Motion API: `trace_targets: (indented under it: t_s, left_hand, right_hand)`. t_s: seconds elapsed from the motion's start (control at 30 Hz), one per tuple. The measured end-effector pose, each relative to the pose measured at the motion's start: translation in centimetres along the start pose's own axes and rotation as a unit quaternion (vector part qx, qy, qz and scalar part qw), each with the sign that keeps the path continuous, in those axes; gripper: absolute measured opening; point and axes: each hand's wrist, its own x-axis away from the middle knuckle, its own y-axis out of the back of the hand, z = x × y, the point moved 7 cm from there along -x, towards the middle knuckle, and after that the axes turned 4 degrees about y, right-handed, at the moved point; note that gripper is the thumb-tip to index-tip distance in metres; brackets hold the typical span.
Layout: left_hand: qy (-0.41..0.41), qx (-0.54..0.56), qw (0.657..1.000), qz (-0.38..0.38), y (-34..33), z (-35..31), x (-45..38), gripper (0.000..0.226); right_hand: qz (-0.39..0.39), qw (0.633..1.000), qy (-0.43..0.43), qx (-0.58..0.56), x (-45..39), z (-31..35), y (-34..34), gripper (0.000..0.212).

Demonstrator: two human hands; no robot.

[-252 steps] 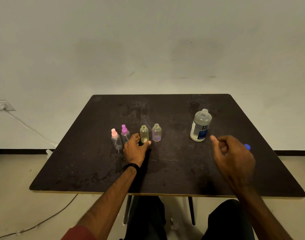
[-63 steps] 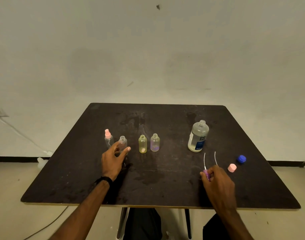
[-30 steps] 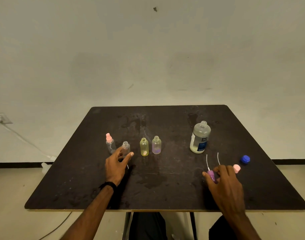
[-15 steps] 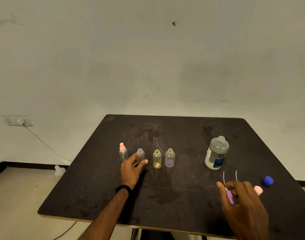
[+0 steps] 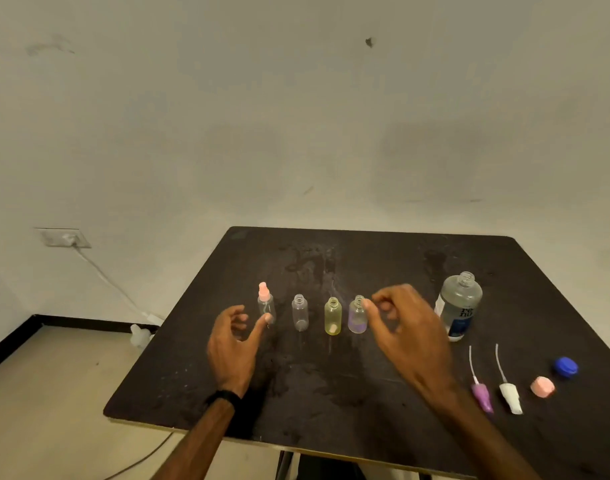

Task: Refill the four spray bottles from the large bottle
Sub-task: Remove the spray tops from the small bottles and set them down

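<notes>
Just now the left hand (image 5: 232, 344) is spread, thumb and fingers apart and holding nothing, its thumb tip right by the base of the capped spray bottle (image 5: 266, 304), which stands upright at its upper right, long axis vertical. At centre frame the right hand (image 5: 405, 327) hangs loosely curled and empty, farther from that pink cap. Rightward stand three uncapped spray bottles (image 5: 332, 316); the large bottle (image 5: 460, 306) stands open at frame right. Likely the left steadies, the right unscrews.

clear glossy plastic spray bottles (image 5: 332, 315) and large bottle (image 5: 459, 306) on a matt, scuffed dark table (image 5: 331, 393)
</notes>
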Motion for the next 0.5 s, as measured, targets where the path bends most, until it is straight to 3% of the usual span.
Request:
trace_targets:
  t_s: [0.17,0.3,0.5]
  left_hand:
    - [0.04,0.008,0.997,0.061,-0.9,1.6,-2.6,0.075]
    - [0.062,0.031,0.992,0.104,-3.0,1.7,-2.8,0.084]
    - [0.056,0.058,0.991,0.103,-4.5,1.4,-3.1,0.062]
  right_hand:
    - [0.187,0.978,0.094,-0.021,-6.9,4.8,-8.4,0.024]
    - [0.285,0.954,0.095,0.003,-10.9,6.4,-13.9,0.038]
    - [0.417,0.899,0.093,0.098,-11.7,6.6,-19.7,0.052]
